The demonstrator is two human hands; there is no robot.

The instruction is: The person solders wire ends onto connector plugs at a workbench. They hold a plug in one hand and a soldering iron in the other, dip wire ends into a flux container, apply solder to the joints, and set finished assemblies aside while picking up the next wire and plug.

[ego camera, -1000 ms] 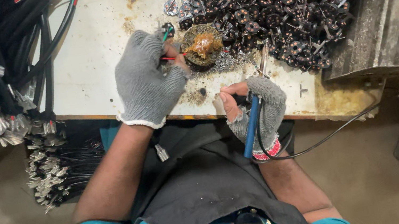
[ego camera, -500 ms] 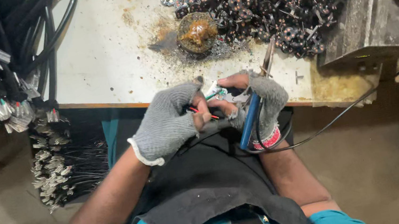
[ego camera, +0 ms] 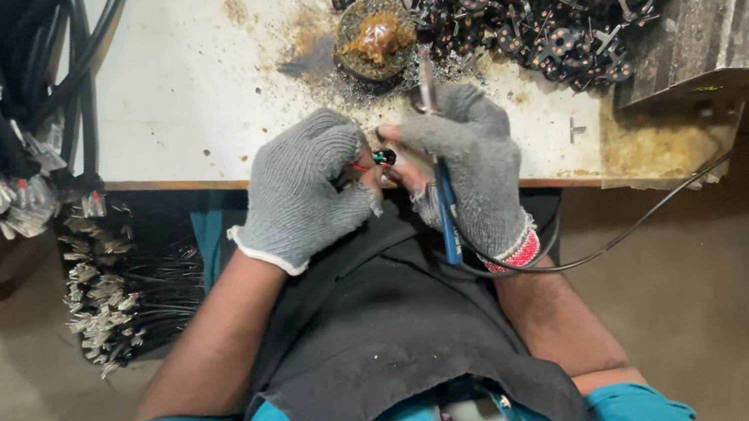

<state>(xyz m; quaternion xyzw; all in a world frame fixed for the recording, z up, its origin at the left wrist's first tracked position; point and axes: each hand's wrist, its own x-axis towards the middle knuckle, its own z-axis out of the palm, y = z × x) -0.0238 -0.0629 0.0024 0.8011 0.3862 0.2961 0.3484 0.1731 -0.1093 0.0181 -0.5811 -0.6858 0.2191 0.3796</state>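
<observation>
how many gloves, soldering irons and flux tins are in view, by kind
gloves: 2, left hand and right hand
soldering iron: 1, in the right grip
flux tin: 1, on the table
total: 4

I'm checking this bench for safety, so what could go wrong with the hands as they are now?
The soldering iron in the right hand sits close to the left hand pinching a small part, so its tip could burn bare fingertips. The iron's cord hangs off the table edge and might snag.
</observation>
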